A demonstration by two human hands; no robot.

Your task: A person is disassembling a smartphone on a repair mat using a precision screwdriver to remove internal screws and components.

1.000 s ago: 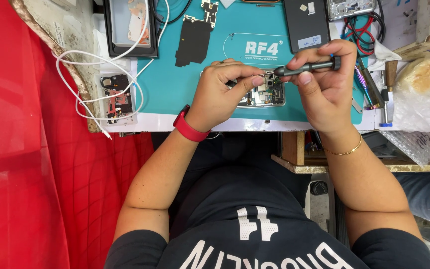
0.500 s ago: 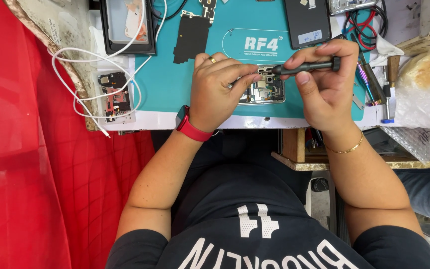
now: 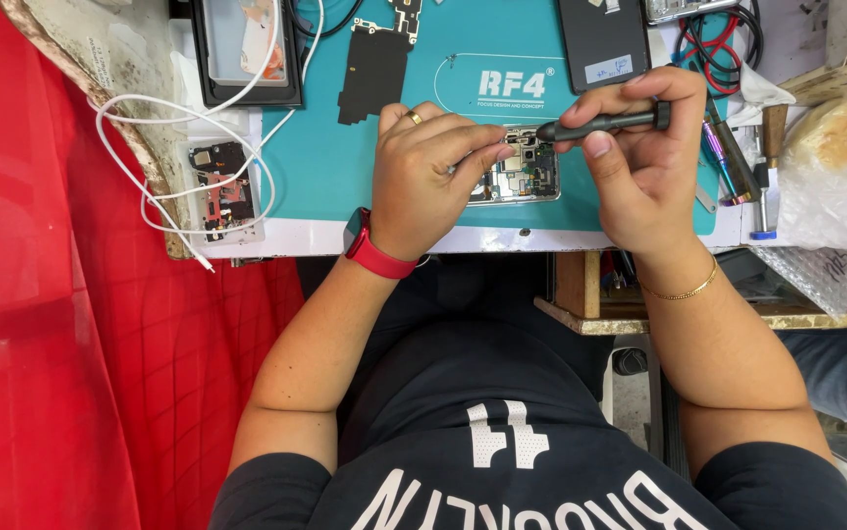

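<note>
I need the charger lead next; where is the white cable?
In the head view, the white cable loops at the mat's left edge, beside the small circuit board, left of the left hand.

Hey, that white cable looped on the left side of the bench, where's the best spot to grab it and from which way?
Pinch the white cable from above at the loose outer loops near the bench's left edge. There it lies free on bare surface; farther right it crosses the small opened phone and the black tray, so lifting there could drag them.

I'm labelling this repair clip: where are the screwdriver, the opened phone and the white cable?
screwdriver [image 3: 608,122], head view, middle of its dark handle.
opened phone [image 3: 522,177], head view, exposed circuit board.
white cable [image 3: 149,211], head view, loop left of the mat.
</note>
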